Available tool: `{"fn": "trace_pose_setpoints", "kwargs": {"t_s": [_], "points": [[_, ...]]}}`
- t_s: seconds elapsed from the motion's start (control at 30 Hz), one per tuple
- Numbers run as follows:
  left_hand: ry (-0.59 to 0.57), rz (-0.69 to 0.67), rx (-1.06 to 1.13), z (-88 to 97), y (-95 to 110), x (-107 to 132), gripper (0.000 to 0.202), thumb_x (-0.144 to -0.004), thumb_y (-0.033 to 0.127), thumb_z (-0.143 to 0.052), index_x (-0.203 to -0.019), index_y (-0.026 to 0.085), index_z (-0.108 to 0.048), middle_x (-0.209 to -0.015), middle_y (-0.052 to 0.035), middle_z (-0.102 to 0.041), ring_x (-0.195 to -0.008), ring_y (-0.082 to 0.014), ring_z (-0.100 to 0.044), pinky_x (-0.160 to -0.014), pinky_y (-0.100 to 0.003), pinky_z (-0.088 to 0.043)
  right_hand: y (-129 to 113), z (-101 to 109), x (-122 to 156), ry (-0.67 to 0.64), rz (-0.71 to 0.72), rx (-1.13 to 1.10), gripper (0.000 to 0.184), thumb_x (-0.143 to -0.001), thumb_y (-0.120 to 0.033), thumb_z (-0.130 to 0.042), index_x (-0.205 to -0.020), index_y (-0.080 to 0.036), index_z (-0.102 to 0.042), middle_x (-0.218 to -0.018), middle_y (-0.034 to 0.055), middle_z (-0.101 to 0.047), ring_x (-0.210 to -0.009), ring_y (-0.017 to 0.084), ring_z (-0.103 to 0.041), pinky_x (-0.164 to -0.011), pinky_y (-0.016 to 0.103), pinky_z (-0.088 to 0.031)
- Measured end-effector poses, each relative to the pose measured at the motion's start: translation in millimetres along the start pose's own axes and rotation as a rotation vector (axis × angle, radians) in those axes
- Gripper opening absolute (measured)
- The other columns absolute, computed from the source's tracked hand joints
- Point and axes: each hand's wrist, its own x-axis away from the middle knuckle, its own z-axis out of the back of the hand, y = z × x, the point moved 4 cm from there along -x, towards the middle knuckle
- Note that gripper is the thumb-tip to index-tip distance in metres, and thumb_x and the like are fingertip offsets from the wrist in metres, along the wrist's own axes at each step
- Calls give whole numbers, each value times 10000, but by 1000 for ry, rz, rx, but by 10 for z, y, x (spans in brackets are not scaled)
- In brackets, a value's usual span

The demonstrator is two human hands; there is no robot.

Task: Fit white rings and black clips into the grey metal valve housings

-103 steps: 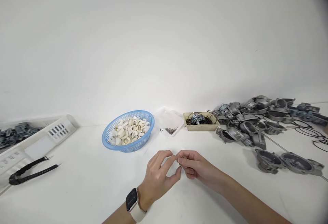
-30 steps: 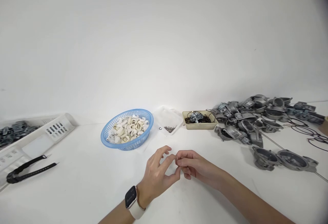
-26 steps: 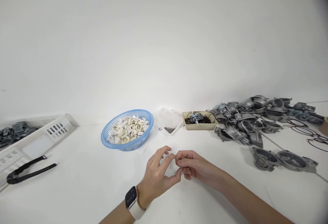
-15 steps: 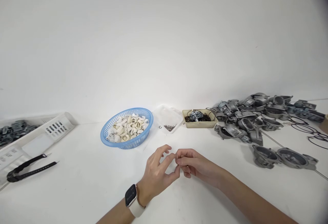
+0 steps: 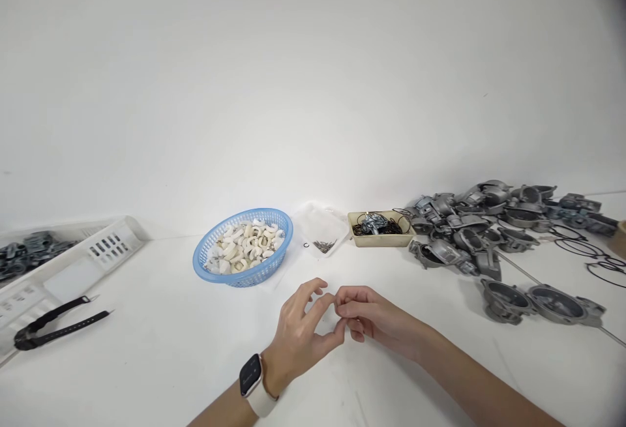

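Fingertips of my left hand (image 5: 306,326) and my right hand (image 5: 376,316) meet above the white table (image 5: 195,349). Both hands are closed in a pinch. Whatever sits between the fingertips is too small or too hidden to make out. Just beyond them stands a shallow white tray (image 5: 317,221) with a small heap of thin metal pins (image 5: 324,246). A small dark C-shaped clip (image 5: 306,245) lies at that tray's left side. Further left, a blue basket (image 5: 200,269) holds many white curved pieces (image 5: 249,241).
A cream tray (image 5: 381,240) of black rings stands behind my right hand. Grey metal housings (image 5: 469,238) are heaped at the right, with black rings (image 5: 577,238) beyond. At the left are a white crate (image 5: 73,270) of dark parts and a black-strapped watch (image 5: 53,326).
My hands stay pinched together in almost the same spot. The whole view has shifted very slightly, so the table and containers appear a little lower.
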Motion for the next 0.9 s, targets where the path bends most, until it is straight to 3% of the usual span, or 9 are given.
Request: {"fn": "trace_pose_setpoints", "kwargs": {"t_s": [0.4,0.9], "points": [[-8,-14,-3,-9,-17,18,237,-851,167,-668,-1082,207,-634,-1143,-115,-593,-884,-190,-625,-745,-335,-576,75,56,-34,-34,13,-6,156,-816,-300,-755,-824,-174,-664,-630,-50,-412,-573,87,-345,-569,249,-347],[-1,-5,-1,-4,-7,13,243,-838,177,-680,-1074,201,-629,-1140,-115,-599,-883,-192,-635,-755,-336,-578,10,7,-4,-23,4,-11,213,-770,-308,-780,-752,-181,-611,-639,-51,-419,-554,85,-343,-567,257,-344]]}}
